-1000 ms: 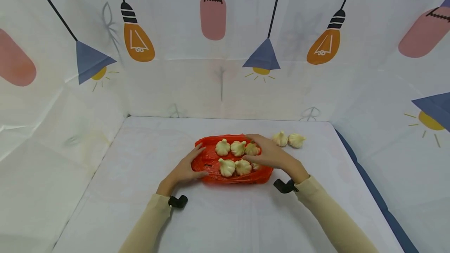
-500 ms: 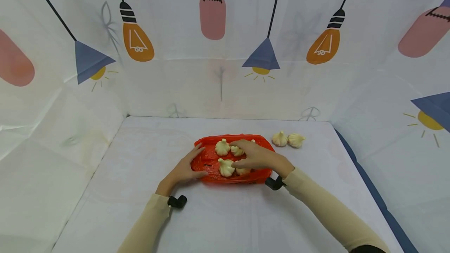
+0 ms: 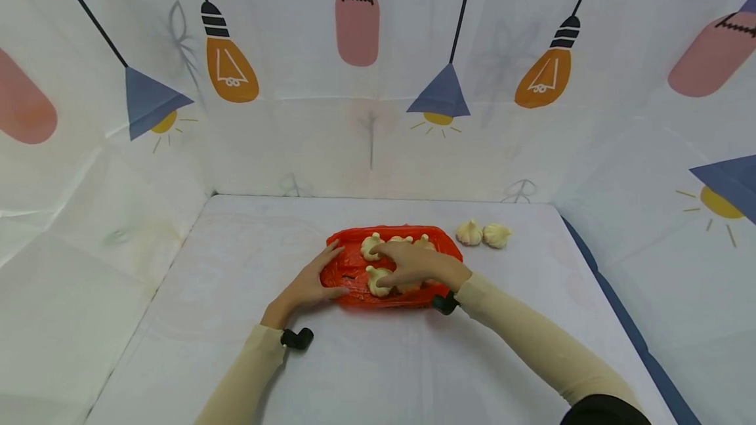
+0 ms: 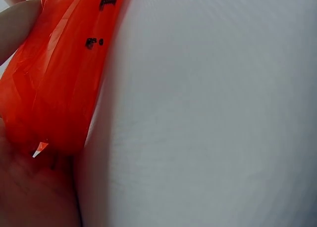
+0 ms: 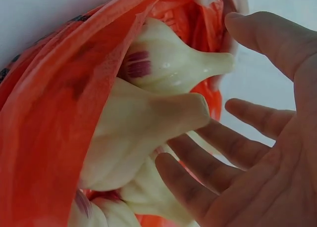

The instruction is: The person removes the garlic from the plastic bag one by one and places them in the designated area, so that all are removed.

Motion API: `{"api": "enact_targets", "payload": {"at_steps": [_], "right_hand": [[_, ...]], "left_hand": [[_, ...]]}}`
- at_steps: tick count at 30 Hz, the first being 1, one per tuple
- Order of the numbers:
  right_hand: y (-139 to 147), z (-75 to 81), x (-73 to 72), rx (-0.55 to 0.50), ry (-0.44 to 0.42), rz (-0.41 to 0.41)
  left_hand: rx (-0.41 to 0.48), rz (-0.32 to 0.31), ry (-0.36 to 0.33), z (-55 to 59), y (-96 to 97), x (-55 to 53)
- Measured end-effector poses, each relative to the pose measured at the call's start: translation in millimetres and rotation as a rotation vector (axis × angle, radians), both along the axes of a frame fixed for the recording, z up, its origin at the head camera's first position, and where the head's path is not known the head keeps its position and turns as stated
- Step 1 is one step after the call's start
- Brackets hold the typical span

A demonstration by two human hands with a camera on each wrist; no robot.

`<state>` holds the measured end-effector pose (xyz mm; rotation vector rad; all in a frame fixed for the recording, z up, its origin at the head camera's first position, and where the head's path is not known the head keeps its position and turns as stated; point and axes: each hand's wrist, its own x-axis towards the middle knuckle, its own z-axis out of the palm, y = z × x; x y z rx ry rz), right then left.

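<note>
A shallow tray [image 3: 331, 275] covered in red plastic holds several garlic bulbs [image 3: 378, 282] in two rows. Around its left end, my left hand [image 3: 310, 284] grips with fingers at the back and thumb at the front; the left wrist view has the red plastic [image 4: 64, 93] against the palm. My right hand [image 3: 416, 262] reaches over the bulbs with fingers spread, hiding some of them. From the right wrist, a near garlic bulb [image 5: 131, 133] points its stem at the straight fingers [image 5: 185, 185], and a purple-marked bulb [image 5: 163, 61] lies beyond it.
Two more garlic bulbs [image 3: 497, 235] lie on the white table [image 3: 366, 359] behind the tray's right end. A white wall sheet [image 3: 378, 149] printed with lamps rises at the table's back edge.
My right hand has moved left, from the tray's right end to over the middle bulbs. The left hand stays at the tray's left end; the two loose bulbs have not moved.
</note>
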<state>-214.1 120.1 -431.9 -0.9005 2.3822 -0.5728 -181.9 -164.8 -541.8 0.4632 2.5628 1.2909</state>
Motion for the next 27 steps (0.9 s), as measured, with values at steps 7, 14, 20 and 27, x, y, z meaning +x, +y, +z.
{"api": "enact_targets", "payload": {"at_steps": [7,14,20,27], "right_hand": [[-4,-12.5,-1.2,0.019,-0.025,-0.015],[-4,-16.5,-1.7,0.027,0.018,0.01],[-3,-15.3,-0.2,0.014,0.011,0.022],[-2,-22.0,0.4,0.042,0.034,0.028]], "left_hand": [[0.005,-0.002,-0.006,1.4,1.4,0.9],[0.014,-0.005,-0.003,2.9,1.8,1.6],[0.017,-0.007,0.007,0.9,0.7,2.0],[0.013,-0.016,0.027,0.0,-0.3,1.7]]}}
